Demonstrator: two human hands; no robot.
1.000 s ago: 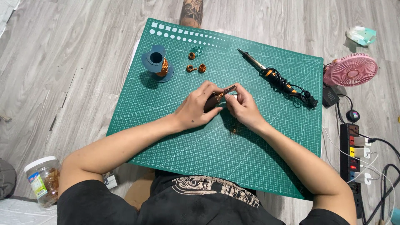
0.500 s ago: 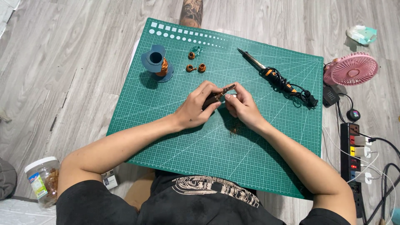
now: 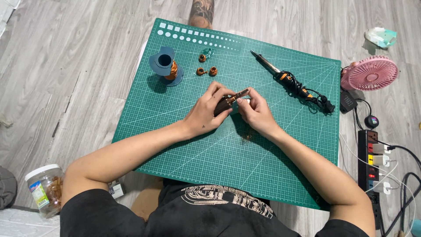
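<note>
Little moved since half second ago: both hands still together over middle of green cutting mat (image 3: 184,145). Left hand (image 3: 206,115) grip closed round dark-handled tool (image 3: 228,103). Right hand (image 3: 255,113) fingertips pinch small part at tool tip; part too small to tell. Soldering iron (image 3: 280,77) lies apart, copper wire spool (image 3: 165,66) upright nearby.

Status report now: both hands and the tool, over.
Left hand grips dark-handled tool. Right hand pinches small piece at its tip. Soldering iron lies apart, nothing blocking.
</note>
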